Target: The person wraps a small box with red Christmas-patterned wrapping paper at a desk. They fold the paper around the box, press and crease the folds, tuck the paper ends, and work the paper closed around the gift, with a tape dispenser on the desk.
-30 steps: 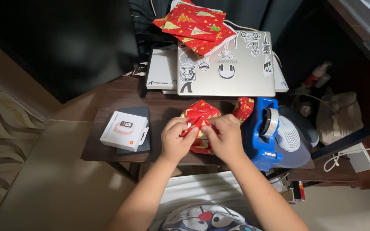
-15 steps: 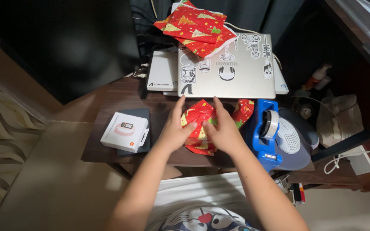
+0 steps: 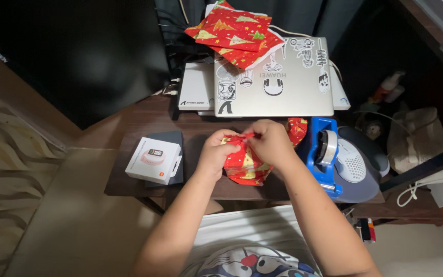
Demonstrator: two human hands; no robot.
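On the dark wooden table lies a small parcel wrapped in red paper with yellow and green tree prints. My left hand grips its left top edge. My right hand pinches the paper fold at the top, fingers meeting the left hand's. A scrap of the same red paper shows just beyond my right hand. A blue tape dispenser stands right beside my right wrist.
A white small box rests on a dark flat box to the left. A closed silver laptop with stickers lies at the back, with folded red wrapping sheets on it. A grey round device sits right.
My hands went from pressing flat over the parcel to pinching the paper at its top. The parcel now sits more upright between them.
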